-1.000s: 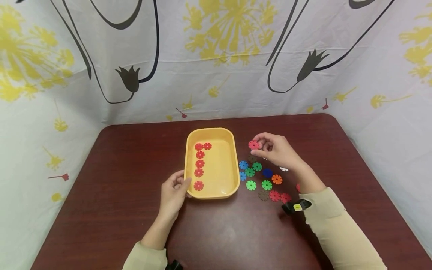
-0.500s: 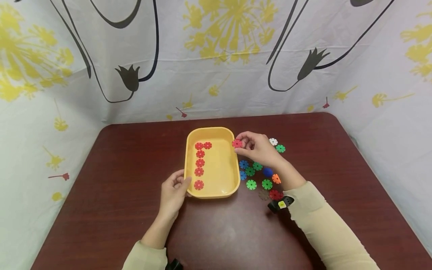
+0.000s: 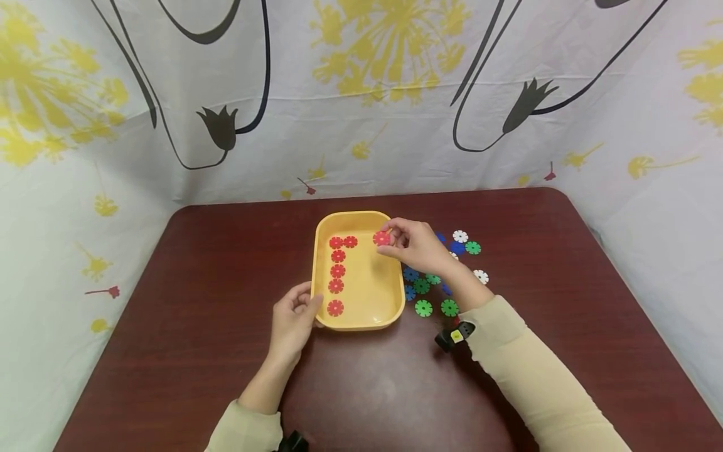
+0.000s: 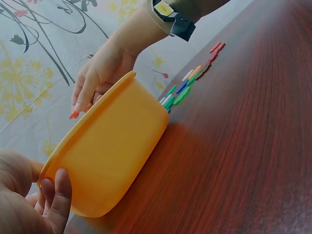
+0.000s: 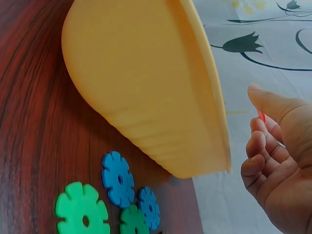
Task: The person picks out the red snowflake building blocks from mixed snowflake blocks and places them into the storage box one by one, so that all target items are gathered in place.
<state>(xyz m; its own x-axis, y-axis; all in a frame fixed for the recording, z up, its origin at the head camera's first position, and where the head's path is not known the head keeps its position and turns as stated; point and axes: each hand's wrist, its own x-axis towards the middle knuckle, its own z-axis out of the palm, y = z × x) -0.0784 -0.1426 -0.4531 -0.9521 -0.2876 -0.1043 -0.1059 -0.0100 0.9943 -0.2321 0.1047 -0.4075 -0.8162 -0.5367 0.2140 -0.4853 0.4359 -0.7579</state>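
My right hand (image 3: 419,246) pinches a red notched disc (image 3: 381,238) between thumb and fingers, over the upper right part of the yellow tray (image 3: 373,282). In the right wrist view only a red sliver of that disc shows behind the thumb. Inside the tray, several red discs (image 3: 337,271) form a column along the left side, with one more beside the top one. My left hand (image 3: 292,317) grips the tray's lower left rim, thumb on the inside. The left wrist view shows its fingers (image 4: 62,195) against the tray's outer wall.
Right of the tray lie loose notched discs on the dark wooden table (image 3: 226,301): green (image 3: 423,308), blue (image 3: 410,274) and white (image 3: 460,236) ones among them. My right forearm covers some. A patterned cloth (image 3: 282,81) hangs behind the table.
My right hand has moved left with the red disc, from above the loose discs to over the tray. The left hand and the tray have stayed in place.
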